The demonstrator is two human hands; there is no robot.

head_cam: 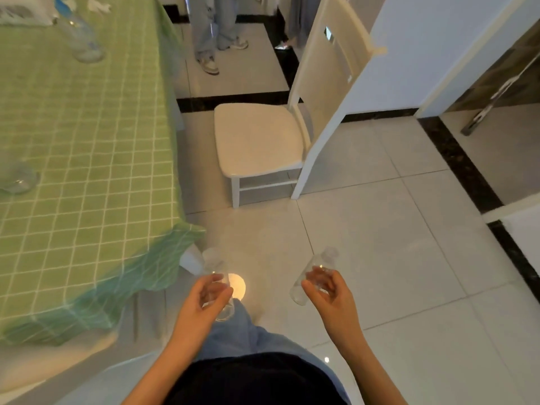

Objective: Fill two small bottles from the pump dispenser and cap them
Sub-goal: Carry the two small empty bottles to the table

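Carrying step, by the look of it, with filling not yet begun: one small clear bottle in each hand, both held over the tiled floor (380, 244) just off the near corner of the table (87, 141). Left hand (204, 301) wrapped round the left bottle (214, 264), fingers (222, 293) curled about its lower half, neck pointing up and away. Right hand (333, 290) pinching the right bottle (320, 263) at mid-body between thumb and fingers (321, 272), body slanted, base down toward the left. Both seemingly empty; caps on or off impossible to tell through the blur. No pump dispenser surely in view: only a tall clear blurred shape (83, 39) at the far end of the green checked cloth, possibly it, and a clear glass item (17, 179) by the left edge. To do this well: turn toward the table and stand both bottles upright on the cloth close to the dispenser, well in from the draped edge, rather than filling in mid-air. Set one down first, freeing a hand for the pump head. Keep grips low on the bodies, leaving the necks clear. Probably light and easy to topple while empty, so steady each with one hand during pumping. Steer clear of the white chair (257, 135) standing nearby on the right.
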